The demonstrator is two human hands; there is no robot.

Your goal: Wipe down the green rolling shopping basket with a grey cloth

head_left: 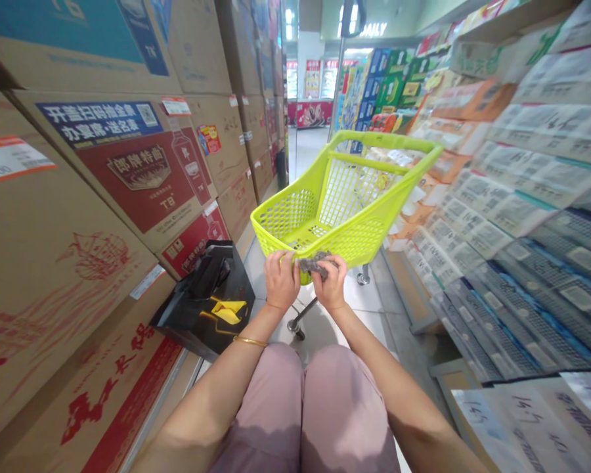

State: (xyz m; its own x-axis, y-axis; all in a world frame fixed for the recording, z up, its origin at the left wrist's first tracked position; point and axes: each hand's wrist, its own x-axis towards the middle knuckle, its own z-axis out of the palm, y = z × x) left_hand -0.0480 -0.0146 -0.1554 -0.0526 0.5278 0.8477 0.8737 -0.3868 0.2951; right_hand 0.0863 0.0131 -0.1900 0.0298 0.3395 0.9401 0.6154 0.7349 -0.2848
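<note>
A lime-green plastic shopping cart [354, 217] stands on the tiled aisle floor just ahead of my knees. My left hand [280, 279] is closed on the cart's near rim. My right hand [331, 284] is closed too, pinching a small grey crumpled cloth [314, 264] against that same rim. The cloth sits between both hands. A gold bangle [249, 341] circles my left wrist. My knees in pink trousers show below.
Stacked brown cartons with red print [142, 177] wall the left side. A black bag [211, 299] leans against them low down. Shelves of packaged goods [522, 197] line the right. The aisle floor [305, 148] runs on toward distant displays.
</note>
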